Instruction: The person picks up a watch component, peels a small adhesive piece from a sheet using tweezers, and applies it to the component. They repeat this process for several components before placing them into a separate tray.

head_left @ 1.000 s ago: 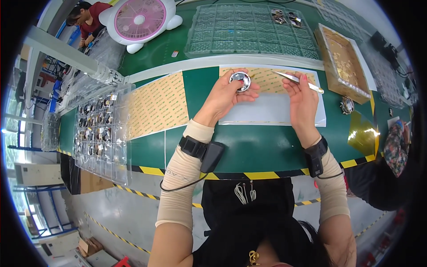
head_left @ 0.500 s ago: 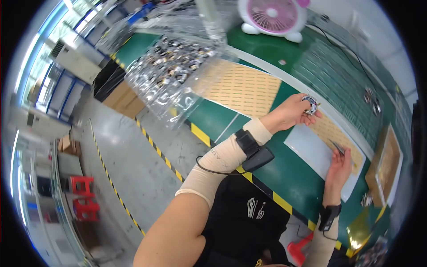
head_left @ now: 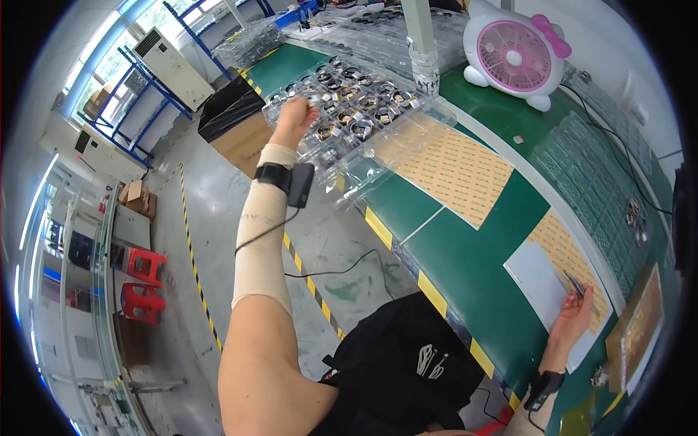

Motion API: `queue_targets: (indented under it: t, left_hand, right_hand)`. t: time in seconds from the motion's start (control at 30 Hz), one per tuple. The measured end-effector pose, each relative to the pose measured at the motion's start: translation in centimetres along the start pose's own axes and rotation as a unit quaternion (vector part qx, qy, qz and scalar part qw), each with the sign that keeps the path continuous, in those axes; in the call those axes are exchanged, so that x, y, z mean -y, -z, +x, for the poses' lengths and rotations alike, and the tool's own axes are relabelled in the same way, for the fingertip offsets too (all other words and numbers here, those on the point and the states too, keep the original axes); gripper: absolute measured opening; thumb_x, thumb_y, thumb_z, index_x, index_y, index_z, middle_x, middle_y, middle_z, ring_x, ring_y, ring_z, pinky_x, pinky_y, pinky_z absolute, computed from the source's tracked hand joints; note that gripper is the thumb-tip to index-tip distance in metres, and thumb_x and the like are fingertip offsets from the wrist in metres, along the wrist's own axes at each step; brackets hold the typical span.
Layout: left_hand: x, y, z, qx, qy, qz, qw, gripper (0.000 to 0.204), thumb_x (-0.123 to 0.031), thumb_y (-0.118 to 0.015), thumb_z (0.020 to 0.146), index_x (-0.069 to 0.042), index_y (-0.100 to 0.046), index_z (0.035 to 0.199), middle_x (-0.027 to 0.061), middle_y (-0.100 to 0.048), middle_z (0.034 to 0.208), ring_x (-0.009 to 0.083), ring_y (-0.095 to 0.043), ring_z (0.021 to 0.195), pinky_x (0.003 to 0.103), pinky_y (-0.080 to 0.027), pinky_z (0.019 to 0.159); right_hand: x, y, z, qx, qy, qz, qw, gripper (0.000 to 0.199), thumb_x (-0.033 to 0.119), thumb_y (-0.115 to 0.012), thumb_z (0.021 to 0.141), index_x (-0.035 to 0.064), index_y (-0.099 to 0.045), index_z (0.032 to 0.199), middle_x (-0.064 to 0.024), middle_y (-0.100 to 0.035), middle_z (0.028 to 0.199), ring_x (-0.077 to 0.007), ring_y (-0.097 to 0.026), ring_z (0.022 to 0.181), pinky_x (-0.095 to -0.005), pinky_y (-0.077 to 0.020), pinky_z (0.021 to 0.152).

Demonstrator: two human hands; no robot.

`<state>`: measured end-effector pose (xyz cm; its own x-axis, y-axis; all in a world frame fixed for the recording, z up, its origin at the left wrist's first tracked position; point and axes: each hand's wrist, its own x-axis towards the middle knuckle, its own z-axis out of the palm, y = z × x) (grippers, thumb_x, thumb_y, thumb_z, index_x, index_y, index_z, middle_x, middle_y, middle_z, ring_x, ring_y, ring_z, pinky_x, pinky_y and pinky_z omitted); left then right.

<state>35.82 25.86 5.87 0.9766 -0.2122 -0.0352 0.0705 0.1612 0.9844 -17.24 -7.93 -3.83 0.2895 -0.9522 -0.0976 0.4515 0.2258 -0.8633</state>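
Stretched out to the far left, my left hand (head_left: 294, 120) is over the left edge of a clear plastic tray (head_left: 342, 178). Its fingers are drawn together, and what they hold, if anything, is hidden. Round metal-rimmed parts (head_left: 361, 129) with small wires and yellowish pieces fill the tray's pockets. On the right, my right hand (head_left: 573, 320) is closed round a pair of tweezers (head_left: 575, 282), their tips pointing away from me. Under that hand lie a white sheet (head_left: 534, 276) and a tan sheet of printed adhesive backing (head_left: 556, 238).
Another tan sheet (head_left: 462, 174) lies beside the tray on the green bench (head_left: 454, 269). A pink-and-white fan (head_left: 512, 58) stands at the back, near a post (head_left: 420, 43). Green-tinted clear trays (head_left: 592, 171) and a cardboard box (head_left: 636, 327) are at the right.
My left hand has swung left from near the right hand to the tray; the round part it held is no longer clearly visible. The right hand keeps the tweezers over the sheets. The view has shifted.
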Motion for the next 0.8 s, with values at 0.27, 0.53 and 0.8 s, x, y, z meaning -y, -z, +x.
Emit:
queue_targets:
  t: [0.27,0.53,0.8]
  left_hand:
    - [4.8,4.2,8.3,-0.136,0.091,-0.033,0.986,0.016,0.001,-0.043,0.079,0.005,-0.051,0.092,0.0124,-0.053,0.068,0.0248,-0.056,0.059,0.033,-0.048,0.048]
    - [5.4,2.1,12.3,-0.054,-0.401,0.6,0.69,0.026,-0.01,-0.052,0.077,0.003,-0.058,0.098,0.0238,-0.059,0.094,0.0382,-0.055,0.087,0.042,-0.042,0.08]
    - [-5.6,-25.6,-15.4,0.515,-0.255,0.42,0.703,0.035,-0.011,-0.044,0.09,-0.009,-0.045,0.125,0.0041,-0.059,0.106,0.0085,-0.053,0.077,0.02,-0.045,0.063]
  right_hand:
    - [-0.5,-0.3,-0.4,-0.037,0.021,-0.029,0.999,0.024,0.019,-0.054,0.087,-0.0021,-0.056,0.098,-0.0023,-0.056,0.078,-0.0074,-0.047,0.061,-0.0177,-0.0363,0.053]
    - [0.0,-0.9,-1.3,-0.038,0.045,-0.13,0.99,0.017,0.019,-0.052,0.088,0.0031,-0.059,0.091,-0.0019,-0.056,0.076,-0.0057,-0.046,0.059,-0.0189,-0.0362,0.051]
    - [0.4,-0.9,-1.4,0.015,0.029,-0.057,0.998,0.018,0.016,-0.046,0.091,-0.0007,-0.053,0.092,-0.0111,-0.061,0.085,-0.0111,-0.053,0.062,-0.0228,-0.0423,0.055]
